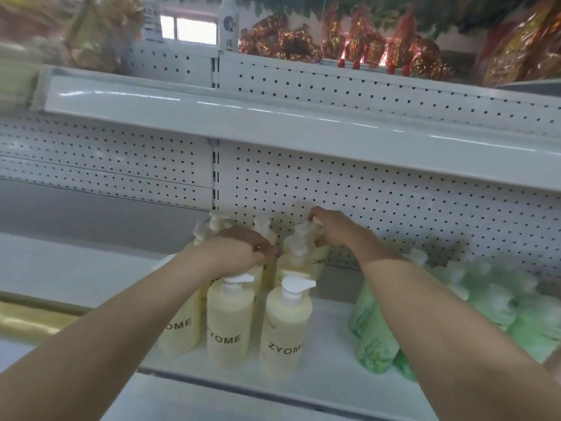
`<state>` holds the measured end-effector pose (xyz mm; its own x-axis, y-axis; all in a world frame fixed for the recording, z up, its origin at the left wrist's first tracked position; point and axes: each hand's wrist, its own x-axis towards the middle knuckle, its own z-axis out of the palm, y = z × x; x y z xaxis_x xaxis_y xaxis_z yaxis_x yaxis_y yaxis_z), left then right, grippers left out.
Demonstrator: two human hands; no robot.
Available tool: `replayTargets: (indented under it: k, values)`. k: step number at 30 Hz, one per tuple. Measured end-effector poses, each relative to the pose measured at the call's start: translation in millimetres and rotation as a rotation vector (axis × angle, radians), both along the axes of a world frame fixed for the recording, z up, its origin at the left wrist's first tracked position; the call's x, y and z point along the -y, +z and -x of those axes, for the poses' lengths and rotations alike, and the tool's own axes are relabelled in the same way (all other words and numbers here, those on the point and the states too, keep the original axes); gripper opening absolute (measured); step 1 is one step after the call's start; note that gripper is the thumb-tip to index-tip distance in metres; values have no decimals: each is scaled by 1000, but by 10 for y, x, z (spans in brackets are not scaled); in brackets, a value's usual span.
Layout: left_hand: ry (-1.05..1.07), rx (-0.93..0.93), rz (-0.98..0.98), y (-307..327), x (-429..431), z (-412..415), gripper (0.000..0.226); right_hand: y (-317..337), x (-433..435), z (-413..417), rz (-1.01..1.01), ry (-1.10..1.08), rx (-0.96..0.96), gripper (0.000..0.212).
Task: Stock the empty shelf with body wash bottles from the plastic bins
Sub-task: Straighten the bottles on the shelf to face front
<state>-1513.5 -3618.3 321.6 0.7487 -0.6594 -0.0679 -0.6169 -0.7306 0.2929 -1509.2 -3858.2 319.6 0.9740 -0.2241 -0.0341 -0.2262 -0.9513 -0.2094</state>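
Several pale yellow pump bottles marked ZYOME (229, 323) stand in rows on the white shelf (328, 317). My left hand (239, 252) is closed over the pump top of a yellow bottle in the middle row. My right hand (329, 227) grips the white pump of a yellow bottle (318, 261) in the back row, close to the pegboard wall. A group of green pump bottles (375, 338) stands on the same shelf to the right, blurred. No plastic bin is in view.
A white shelf board (273, 123) overhangs just above my hands. The perforated back panel (394, 202) closes the rear. Red and gold packaged goods (364, 41) sit on the top shelf. The shelf bay to the left (60, 262) holds nothing visible.
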Motion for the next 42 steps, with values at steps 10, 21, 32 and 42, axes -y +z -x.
replayTargets:
  k: [10,21,32,42]
  values:
    - [25,-9,59,-23,-33,-8,41,-50,-86,158,-47,-8,64,80]
    - [-45,264,205,-17,-300,209,54,158,-526,962,-151,63,289,34]
    - [-128,341,178,-145,-631,640,31,-28,-968,1547,-83,182,120,65]
    - [-123,358,194,-283,-670,660,52,-128,-1091,1579,-101,117,149,77]
